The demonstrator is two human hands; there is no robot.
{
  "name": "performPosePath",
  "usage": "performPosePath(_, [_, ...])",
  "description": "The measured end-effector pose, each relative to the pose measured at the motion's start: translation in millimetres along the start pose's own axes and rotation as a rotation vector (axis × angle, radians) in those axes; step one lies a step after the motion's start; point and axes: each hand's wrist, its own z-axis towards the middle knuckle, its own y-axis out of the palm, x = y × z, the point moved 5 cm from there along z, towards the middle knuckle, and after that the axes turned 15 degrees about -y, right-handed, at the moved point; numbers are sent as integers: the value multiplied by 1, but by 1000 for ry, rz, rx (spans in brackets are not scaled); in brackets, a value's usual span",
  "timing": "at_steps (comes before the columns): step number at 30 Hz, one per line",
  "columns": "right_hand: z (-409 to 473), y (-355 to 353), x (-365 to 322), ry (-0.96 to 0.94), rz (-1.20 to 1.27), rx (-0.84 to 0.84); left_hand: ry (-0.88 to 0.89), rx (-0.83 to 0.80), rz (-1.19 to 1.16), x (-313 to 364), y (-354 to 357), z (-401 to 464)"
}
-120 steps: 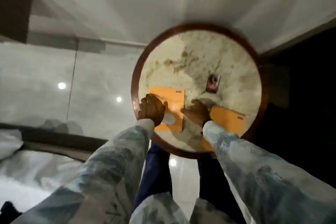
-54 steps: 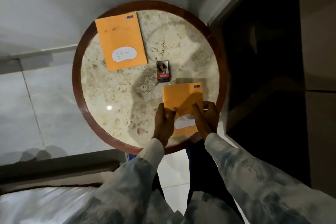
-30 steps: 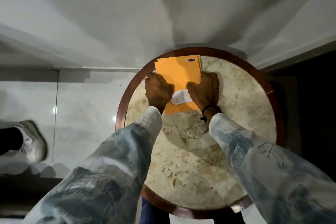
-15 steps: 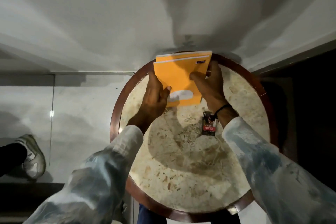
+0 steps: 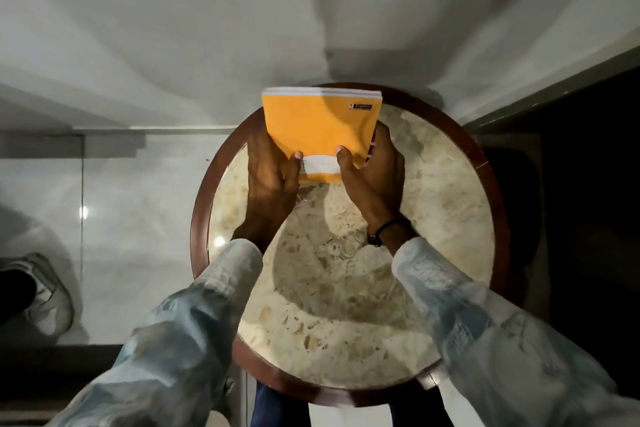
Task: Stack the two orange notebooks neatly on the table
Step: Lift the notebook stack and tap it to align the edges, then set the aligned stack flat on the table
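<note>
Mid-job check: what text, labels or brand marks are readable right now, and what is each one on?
Small dark brand tag at the top right corner of the orange notebooks: it has printed letters, but they are too blurred to read with confidence.
White oval name label low on the front cover, between the left hand and right hand: faint marks only, unreadable.
No other text shows on the table.
</note>
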Motion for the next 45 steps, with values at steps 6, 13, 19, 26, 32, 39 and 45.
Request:
performPosePath(6, [22,19,18,134,-125,-187,-445,-4,242,-8,9,15])
performPosePath(13, [27,36,39,139,-226,-300,-492,9,409,-10,17,11])
performPosePath(19, [23,15,40,183,-176,-148,-490,105,555,2,15,3])
performPosePath(26, [-73,-34,59,246,-193,61,16,-42,714,21,59,-6])
performPosePath(32, [-102,-17,76,249,-216,-72,26,-89,844,-8,85,-9])
performPosePath(39, [-16,-29,77,169,-198,112,36,-38,872,-16,91,-5])
performPosePath(45, [23,-25,83,56,-256,126,40,-29,871,-21,94,-5])
